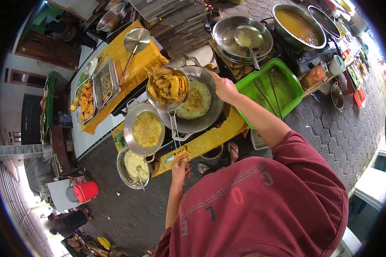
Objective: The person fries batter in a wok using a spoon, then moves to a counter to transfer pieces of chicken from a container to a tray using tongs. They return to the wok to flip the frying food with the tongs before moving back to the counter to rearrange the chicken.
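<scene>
Left fingers [181, 162]: curled tight around the near end of a long thin handle; the left hand [179, 170] is low in the view, close to the body.
Skimmer [174, 132]: it is the handle's owner, gripped by the left hand alone. Its long axis runs straight away from those fingers toward the top of the view, and the bowl is at the far end.
Fried pieces [167, 85]: golden and heaped in the skimmer's bowl, which is lifted clear of the oil over the wok's left side.
Batter pan [146, 128]: just left of the handle, filled with yellow mix, apart from the hand.
Wok [201, 123]: wide and grey, with bubbling oil [197, 100] in its middle, directly beyond the left hand.
Right hand [224, 88]: stretched out to the wok's right rim and touching it, nearer the wok than the left hand. Whether its fingers clasp the rim or only rest there cannot be told.
Green tray [289, 92]: just right of the right arm, with metal tongs [263, 92] lying in it.
</scene>
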The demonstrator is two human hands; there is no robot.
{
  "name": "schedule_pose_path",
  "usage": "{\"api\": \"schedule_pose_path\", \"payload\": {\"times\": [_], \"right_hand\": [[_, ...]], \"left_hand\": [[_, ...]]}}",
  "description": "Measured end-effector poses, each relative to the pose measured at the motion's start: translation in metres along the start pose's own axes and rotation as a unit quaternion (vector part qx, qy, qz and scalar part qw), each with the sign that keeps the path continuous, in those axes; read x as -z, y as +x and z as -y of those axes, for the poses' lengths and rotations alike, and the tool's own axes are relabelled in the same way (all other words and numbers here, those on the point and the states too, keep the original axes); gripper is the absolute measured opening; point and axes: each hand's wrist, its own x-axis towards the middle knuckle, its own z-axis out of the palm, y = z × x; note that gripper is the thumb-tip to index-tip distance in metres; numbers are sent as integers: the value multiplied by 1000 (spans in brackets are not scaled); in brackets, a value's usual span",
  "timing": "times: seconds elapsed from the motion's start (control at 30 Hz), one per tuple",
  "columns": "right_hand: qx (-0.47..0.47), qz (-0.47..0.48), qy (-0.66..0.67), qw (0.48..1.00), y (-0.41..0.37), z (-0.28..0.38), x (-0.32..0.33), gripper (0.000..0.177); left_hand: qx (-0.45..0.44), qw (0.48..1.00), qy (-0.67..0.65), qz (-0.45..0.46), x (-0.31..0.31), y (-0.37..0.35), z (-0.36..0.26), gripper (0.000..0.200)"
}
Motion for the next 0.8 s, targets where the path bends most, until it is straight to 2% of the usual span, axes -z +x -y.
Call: {"api": "schedule_pose_path", "payload": {"times": [0.03, 0.13, 0.27, 0.33, 0.5, 0.67, 0.8], "right_hand": [[-38, 29, 1, 999, -4, -6, -5, 61], [-77, 31, 10, 997, -25, -30, -21, 60], [-74, 7, 32, 997, -54, -59, -44, 59], [-66, 64, 1, 996, -59, -75, -52, 60], [-47, 45, 22, 998, -81, -56, -30, 58], [-114, 115, -20, 987, -76, -70, -41, 54], [-119, 75, 13, 990, -83, -76, -43, 51]], "left_hand": [[3, 1000, -9, -1, -2, 0, 0, 23], [9, 999, -34, 5, -4, 0, -1, 24], [4, 998, -60, 16, -5, 6, 8, 27], [4, 998, -70, 10, -6, 8, 7, 26], [-10, 997, -72, -7, -16, -1, 7, 27], [-1, 995, -104, 5, -22, 0, 22, 30], [13, 997, -75, 7, -20, 0, 22, 27]]}}
